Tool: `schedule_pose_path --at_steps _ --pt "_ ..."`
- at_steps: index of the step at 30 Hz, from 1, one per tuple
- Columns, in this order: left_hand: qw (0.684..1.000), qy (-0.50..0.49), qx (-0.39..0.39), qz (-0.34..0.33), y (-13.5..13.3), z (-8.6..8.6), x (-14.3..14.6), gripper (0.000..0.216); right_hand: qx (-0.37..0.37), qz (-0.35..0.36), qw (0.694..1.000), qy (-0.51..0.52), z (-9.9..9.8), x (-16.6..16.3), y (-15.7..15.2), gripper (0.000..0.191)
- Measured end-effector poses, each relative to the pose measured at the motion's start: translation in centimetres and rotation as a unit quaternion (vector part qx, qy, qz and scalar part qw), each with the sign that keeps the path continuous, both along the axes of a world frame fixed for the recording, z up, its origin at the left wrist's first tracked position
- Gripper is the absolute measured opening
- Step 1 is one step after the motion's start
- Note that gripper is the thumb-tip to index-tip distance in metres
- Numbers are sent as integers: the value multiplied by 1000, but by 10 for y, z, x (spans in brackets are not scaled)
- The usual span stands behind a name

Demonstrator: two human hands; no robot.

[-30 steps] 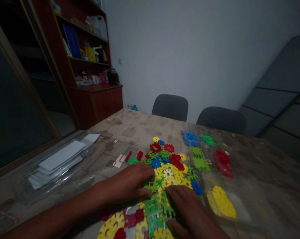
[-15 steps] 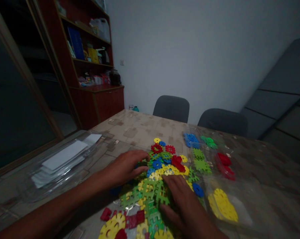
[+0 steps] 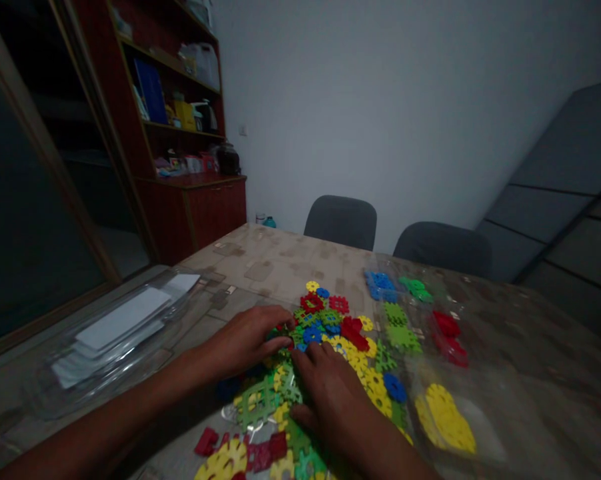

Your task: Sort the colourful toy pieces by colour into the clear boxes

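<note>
A heap of flat plastic linking pieces lies on the table, with yellow notched discs (image 3: 375, 387), green lattice pieces (image 3: 258, 402), blue discs (image 3: 394, 387) and red pieces (image 3: 354, 333). My left hand (image 3: 253, 337) rests at the heap's left side, fingers curved and thumb apart. Bits of red and green show in that gap; they seem to lie in the heap. Across the middle of the heap reaches my right hand (image 3: 330, 387), its fingertips close to my left thumb and its own thumb spread over green pieces. What lies under its palm is hidden.
Along the right stand clear trays of sorted pieces: blue (image 3: 380, 285), dark green (image 3: 416, 289), light green (image 3: 402, 337), red (image 3: 449, 340) and yellow (image 3: 443, 417). Stacked clear containers with white sheets (image 3: 125, 319) lie left. Two grey chairs (image 3: 341, 220) stand behind the table (image 3: 265, 257).
My right hand has moved left and away from me over the heap, covering green pieces and uncovering yellow discs on its right. My left hand stays in nearly the same place.
</note>
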State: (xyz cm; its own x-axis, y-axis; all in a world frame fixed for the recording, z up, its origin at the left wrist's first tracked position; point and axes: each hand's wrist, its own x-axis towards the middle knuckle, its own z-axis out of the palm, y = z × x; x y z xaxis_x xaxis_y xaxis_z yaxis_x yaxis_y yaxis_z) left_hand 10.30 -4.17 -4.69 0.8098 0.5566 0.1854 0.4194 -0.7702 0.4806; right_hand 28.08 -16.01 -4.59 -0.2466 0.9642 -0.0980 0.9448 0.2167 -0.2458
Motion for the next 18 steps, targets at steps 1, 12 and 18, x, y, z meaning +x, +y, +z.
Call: schedule_pose_path --at_steps 1,12,18 --pt "1000 2 -1 -1 0 -1 0 19 -8 4 1000 -2 2 -1 0 67" --pt "1000 -6 -3 -19 3 1 1 14 41 -11 996 75 33 60 -11 55" --pt "1000 -7 -9 -19 3 3 2 12 68 -111 991 -27 48 174 9 52"
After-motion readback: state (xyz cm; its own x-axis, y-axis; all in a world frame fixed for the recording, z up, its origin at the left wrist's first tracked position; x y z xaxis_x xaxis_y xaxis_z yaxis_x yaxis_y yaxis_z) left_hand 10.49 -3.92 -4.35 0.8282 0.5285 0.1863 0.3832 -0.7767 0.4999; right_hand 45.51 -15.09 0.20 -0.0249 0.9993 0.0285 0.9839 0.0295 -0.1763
